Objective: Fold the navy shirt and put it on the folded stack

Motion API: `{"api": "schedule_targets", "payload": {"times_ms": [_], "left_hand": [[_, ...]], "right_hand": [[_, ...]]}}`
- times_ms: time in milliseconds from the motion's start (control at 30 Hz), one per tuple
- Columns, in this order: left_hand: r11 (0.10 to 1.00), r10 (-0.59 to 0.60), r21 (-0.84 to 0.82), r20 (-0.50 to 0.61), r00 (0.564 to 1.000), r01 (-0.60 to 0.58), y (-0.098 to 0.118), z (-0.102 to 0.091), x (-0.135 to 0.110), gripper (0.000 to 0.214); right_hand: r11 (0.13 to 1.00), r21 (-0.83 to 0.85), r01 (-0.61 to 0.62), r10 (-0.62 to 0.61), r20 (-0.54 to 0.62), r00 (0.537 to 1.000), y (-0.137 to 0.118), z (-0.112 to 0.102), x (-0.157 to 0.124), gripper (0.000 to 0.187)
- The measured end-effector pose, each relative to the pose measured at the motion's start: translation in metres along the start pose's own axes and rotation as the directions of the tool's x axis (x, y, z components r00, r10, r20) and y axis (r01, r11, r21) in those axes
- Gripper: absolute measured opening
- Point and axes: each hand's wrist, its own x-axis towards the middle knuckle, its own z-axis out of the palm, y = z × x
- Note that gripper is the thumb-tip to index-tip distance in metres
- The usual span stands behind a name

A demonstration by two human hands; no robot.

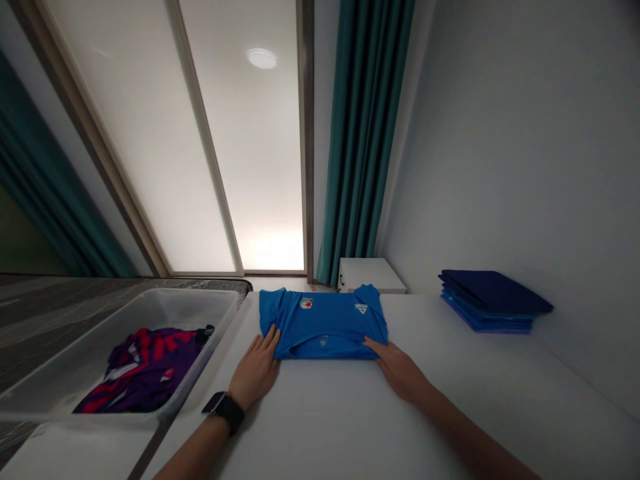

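A bright blue shirt (324, 323) lies folded into a rectangle on the white table (350, 413), with two small white logos on top. My left hand (256, 370), with a dark watch on the wrist, lies flat with fingers stretched out, fingertips touching the shirt's near left corner. My right hand (397, 370) also lies flat and open, its fingertips at the shirt's near right edge. Neither hand grips anything.
A clear plastic bin (65, 373) at the left holds a purple, red and white garment (143, 370). A stack of folded dark blue clothes (493, 300) sits at the far right by the wall. A white cabinet (373, 275) and teal curtain (365, 140) stand behind the table.
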Motion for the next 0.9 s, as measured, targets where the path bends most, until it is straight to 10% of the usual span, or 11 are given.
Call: {"api": "schedule_targets", "payload": {"times_ms": [533, 733, 900], "left_hand": [[0.989, 0.005, 0.146, -0.092, 0.996, 0.009, 0.037, -0.049, -0.063, 0.048], [0.958, 0.253, -0.121, -0.068, 0.965, -0.259, 0.055, -0.064, -0.055, 0.043], [0.922, 0.260, -0.288, -0.033, 0.965, -0.258, 0.061, -0.069, -0.052, 0.030]], "right_hand": [[0.995, -0.082, 0.063, -0.057, 0.066, 0.996, -0.022, -0.003, -0.068, 0.052], [0.972, -0.184, 0.144, -0.167, -0.116, 0.979, -0.022, 0.001, -0.069, 0.048], [0.952, -0.236, 0.196, -0.241, -0.181, 0.953, -0.027, 0.000, -0.070, 0.045]]}}
